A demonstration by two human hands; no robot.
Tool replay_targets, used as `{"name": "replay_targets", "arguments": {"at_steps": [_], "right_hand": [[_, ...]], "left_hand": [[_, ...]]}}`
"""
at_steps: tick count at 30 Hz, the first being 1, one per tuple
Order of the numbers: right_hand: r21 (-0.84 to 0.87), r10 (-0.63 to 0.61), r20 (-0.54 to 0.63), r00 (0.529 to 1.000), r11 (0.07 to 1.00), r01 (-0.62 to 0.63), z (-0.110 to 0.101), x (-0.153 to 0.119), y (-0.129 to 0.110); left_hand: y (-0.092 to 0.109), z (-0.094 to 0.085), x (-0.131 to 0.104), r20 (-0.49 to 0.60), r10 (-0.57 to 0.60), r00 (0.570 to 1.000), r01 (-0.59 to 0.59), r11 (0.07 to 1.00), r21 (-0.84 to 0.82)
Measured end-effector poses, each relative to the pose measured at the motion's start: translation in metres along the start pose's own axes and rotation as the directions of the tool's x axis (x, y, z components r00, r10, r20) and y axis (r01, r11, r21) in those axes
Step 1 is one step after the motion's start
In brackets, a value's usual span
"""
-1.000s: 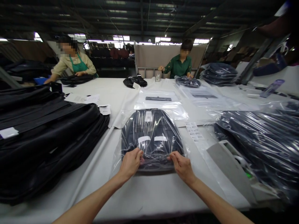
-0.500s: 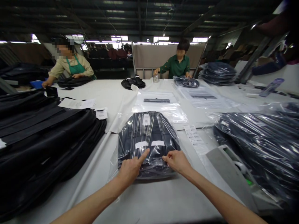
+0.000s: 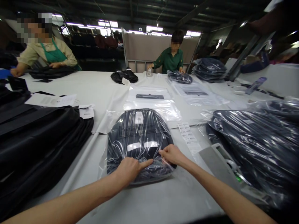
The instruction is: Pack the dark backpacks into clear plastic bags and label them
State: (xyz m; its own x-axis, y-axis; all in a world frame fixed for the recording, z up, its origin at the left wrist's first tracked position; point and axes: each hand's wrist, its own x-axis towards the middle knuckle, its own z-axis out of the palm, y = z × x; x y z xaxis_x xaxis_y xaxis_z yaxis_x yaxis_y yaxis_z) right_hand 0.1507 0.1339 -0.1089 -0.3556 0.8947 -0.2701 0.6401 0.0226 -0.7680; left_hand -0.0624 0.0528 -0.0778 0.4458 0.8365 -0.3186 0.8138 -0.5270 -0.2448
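Observation:
A dark bag-like item, probably a backpack, lies flat inside a clear plastic bag (image 3: 140, 133) on the table in front of me. Two white strips and a small white label show through the film. My left hand (image 3: 130, 169) rests on the lower part of the plastic, index finger stretched out to the right and the other fingers curled. At the right side of the same package, my right hand (image 3: 171, 154) is closed in a pinch against the film. Whatever is between its fingertips is too small to make out.
Black bags (image 3: 42, 133) are heaped at left, with paper sheets (image 3: 51, 100) on top. Wrapped bags (image 3: 252, 140) lie at right beside a grey device (image 3: 219, 165) and a label sheet (image 3: 188, 135). Flat plastic bags (image 3: 151, 107) lie ahead. Two people work across the table.
My left index finger has moved down from near the white strips to the lower film. My right hand stays pinched at the package's right side. The view has shifted slightly.

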Motion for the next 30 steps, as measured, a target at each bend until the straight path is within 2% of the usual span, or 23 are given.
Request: {"name": "replay_targets", "arguments": {"at_steps": [1, 3, 4, 5, 6, 8, 10, 11, 12, 13, 16, 17, 19, 21, 23, 25, 26, 28, 29, 30], "right_hand": [[0.037, -0.003, -0.007, 1.0, 0.999, 0.004, -0.012, -0.006, 0.003], [0.081, -0.089, -0.075, 0.993, 0.992, 0.095, -0.035, -0.031, 0.013], [0.068, -0.201, -0.131, 0.971, 0.975, 0.211, -0.044, -0.049, 0.02], [-0.006, -0.324, -0.195, 0.926, 0.944, 0.329, -0.049, -0.067, 0.029], [-0.159, -0.439, -0.21, 0.874, 0.897, 0.412, -0.05, -0.085, 0.039], [-0.436, -0.586, -0.186, 0.789, 0.769, 0.468, -0.042, -0.112, 0.058], [-0.537, -0.661, -0.235, 0.713, 0.699, 0.472, -0.027, -0.123, 0.074], [-0.514, -0.669, -0.283, 0.687, 0.71, 0.481, -0.02, -0.122, 0.079], [-0.452, -0.649, -0.335, 0.683, 0.747, 0.488, -0.016, -0.118, 0.081], [-0.362, -0.6, -0.376, 0.706, 0.796, 0.484, -0.015, -0.112, 0.082], [-0.039, -0.333, -0.375, 0.865, 0.938, 0.345, -0.022, -0.091, 0.081], [0.063, -0.235, -0.371, 0.899, 0.959, 0.276, -0.025, -0.084, 0.081], [0.264, -0.058, -0.372, 0.926, 0.95, 0.165, -0.027, -0.071, 0.085], [0.439, 0.092, -0.352, 0.932, 0.895, 0.078, -0.027, -0.059, 0.095], [0.575, 0.211, -0.279, 0.937, 0.818, -0.013, -0.028, -0.048, 0.108], [0.679, 0.346, -0.26, 0.902, 0.729, -0.084, -0.037, -0.044, 0.117], [0.71, 0.415, -0.318, 0.852, 0.7, -0.077, -0.044, -0.045, 0.118], [0.697, 0.469, -0.549, 0.692, 0.714, 0.069, -0.055, -0.055, 0.106], [0.645, 0.431, -0.664, 0.611, 0.743, 0.177, -0.056, -0.063, 0.092], [0.582, 0.34, -0.741, 0.579, 0.756, 0.3, -0.053, -0.071, 0.073]], "left_hand": [[0.0, 0.001, 0.0, 0.009, -0.008, 1.0, 0.008, 1.0, -0.001], [-0.001, 0.001, 0.0, 0.02, -0.017, 1.0, 0.017, 1.0, -0.003], [-0.001, 0.001, 0.0, 0.022, -0.02, 1.0, 0.021, 1.0, -0.004], [-0.001, 0.001, 0.0, 0.021, -0.02, 1.0, 0.02, 1.0, -0.006], [-0.002, 0.0, 0.0, 0.018, -0.017, 1.0, 0.017, 1.0, -0.01], [-0.002, -0.001, 0.0, 0.012, -0.011, 1.0, 0.011, 1.0, -0.016], [-0.002, -0.002, 0.001, 0.021, -0.01, 1.0, 0.01, 1.0, -0.015], [-0.002, -0.002, 0.001, 0.028, -0.011, 1.0, 0.011, 1.0, -0.01], [-0.002, -0.001, 0.002, 0.032, -0.01, 0.999, 0.01, 1.0, -0.003], [-0.002, 0.0, 0.002, 0.035, -0.007, 0.999, 0.007, 1.0, 0.004], [-0.003, 0.002, 0.002, 0.028, 0.002, 1.0, -0.003, 1.0, 0.006], [-0.004, 0.003, 0.002, 0.032, 0.002, 0.999, -0.002, 1.0, 0.0], [-0.005, 0.004, 0.002, 0.04, 0.003, 0.999, -0.002, 1.0, -0.018], [-0.007, 0.006, 0.003, 0.041, 0.01, 0.999, -0.008, 0.999, -0.035], [-0.009, 0.007, 0.004, 0.023, 0.022, 0.999, -0.02, 0.999, -0.05], [-0.01, 0.007, 0.005, 0.012, 0.035, 0.999, -0.034, 0.998, -0.058], [-0.011, 0.007, 0.005, 0.011, 0.042, 0.999, -0.041, 0.997, -0.059], [-0.012, 0.006, 0.005, 0.023, 0.055, 0.998, -0.053, 0.997, -0.058], [-0.013, 0.005, 0.005, 0.026, 0.06, 0.998, -0.058, 0.997, -0.058], [-0.013, 0.003, 0.005, 0.029, 0.063, 0.998, -0.061, 0.996, -0.057]]}}
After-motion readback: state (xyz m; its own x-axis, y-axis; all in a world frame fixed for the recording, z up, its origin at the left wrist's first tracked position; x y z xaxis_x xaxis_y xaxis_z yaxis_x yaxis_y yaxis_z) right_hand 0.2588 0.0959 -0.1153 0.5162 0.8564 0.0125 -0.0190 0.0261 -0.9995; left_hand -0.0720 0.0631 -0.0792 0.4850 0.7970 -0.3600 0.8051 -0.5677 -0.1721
